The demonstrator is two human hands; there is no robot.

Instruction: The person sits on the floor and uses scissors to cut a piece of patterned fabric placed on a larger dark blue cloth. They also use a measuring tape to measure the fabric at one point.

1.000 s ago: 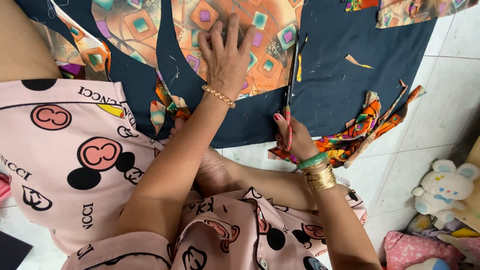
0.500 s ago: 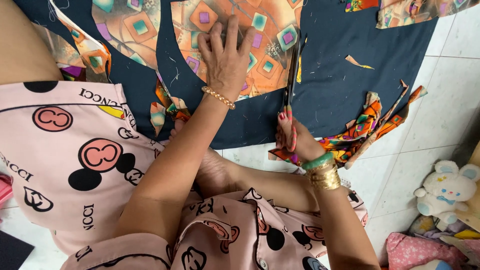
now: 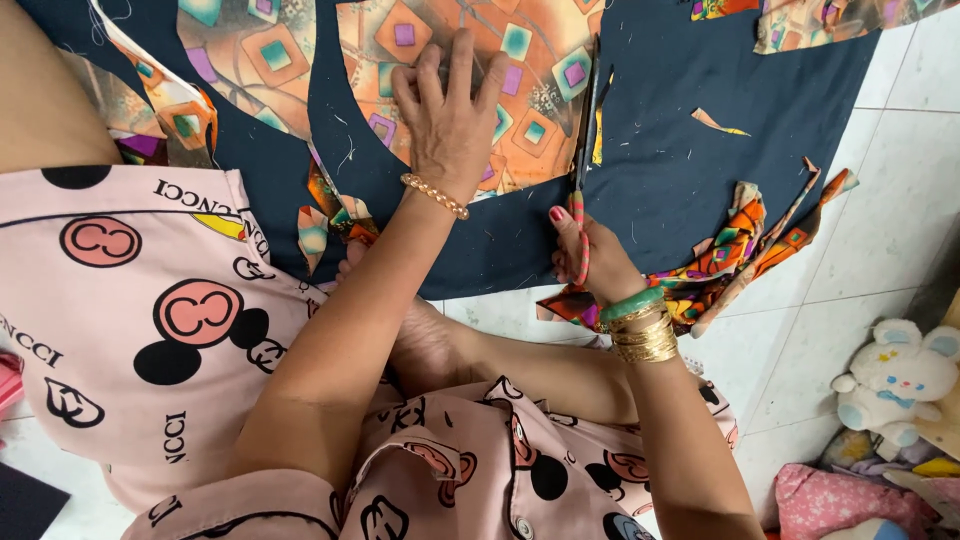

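My left hand [image 3: 452, 110] lies flat, fingers spread, on an orange patterned fabric piece [image 3: 520, 60] that rests on a dark navy cloth [image 3: 680, 120] spread on the floor. My right hand [image 3: 590, 255] grips the striped handles of a pair of scissors [image 3: 582, 150]. The blades point away from me along the right edge of the patterned piece. A narrow yellow strip hangs beside the blades.
Orange fabric scraps [image 3: 745, 250] pile up right of my right hand, and a small scrap [image 3: 715, 122] lies on the navy cloth. More patterned pieces [image 3: 240, 50] lie at the left. A white plush toy [image 3: 895, 380] sits on the tiled floor [image 3: 900, 180] at the right.
The scissors have moved slightly forward along the edge of the patterned piece. My left hand stays pressed on the fabric.
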